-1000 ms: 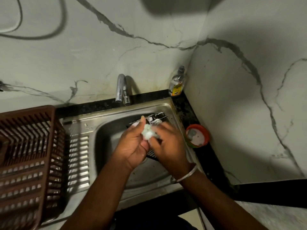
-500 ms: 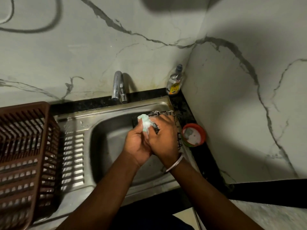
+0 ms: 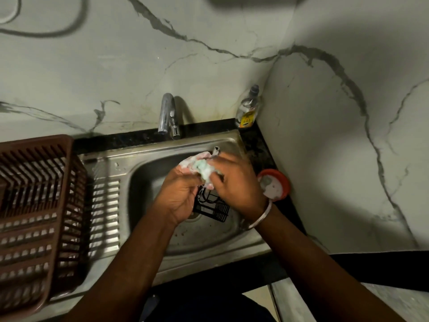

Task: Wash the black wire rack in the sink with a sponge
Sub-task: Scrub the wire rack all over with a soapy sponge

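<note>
Both forearms reach in from the near edge of the sink [image 3: 148, 156] and meet over its basin, the wrists bent so that the hands face each other. The left hand [image 3: 178, 196] lies palm up and turned to the right. Its grip is curled round the sponge [image 3: 202, 170], a pale green wad covered in foam, with suds on the fingertips. The right hand [image 3: 239, 189] shows its back to the camera, knuckles up. Its grip is closed downward over the upper part of the black wire rack [image 3: 212, 208], with the fingertips pressed against the sponge. The exact wires it pinches are hidden under the fingers.

The rack hangs below and between the two hands, inside the sink's basin and above the drain. Its gridded lower end shows clear of the palms. A small bright metal tip pokes out above the right fingers, toward the back wall of the sink. Whether it belongs to the rack cannot be told. A light bangle [image 3: 263, 216] circles the right wrist, over the sink's right rim.

Behind the sink stands the tap [image 3: 167, 116], its spout over the back rim. At the sink's back right corner a clear bottle [image 3: 248, 110] stands on the black counter [image 3: 260, 145]. Just right of the sink sits a round orange-rimmed tub [image 3: 284, 182]. On the ribbed drainboard left of the sink rests a brown dish basket [image 3: 67, 205].
</note>
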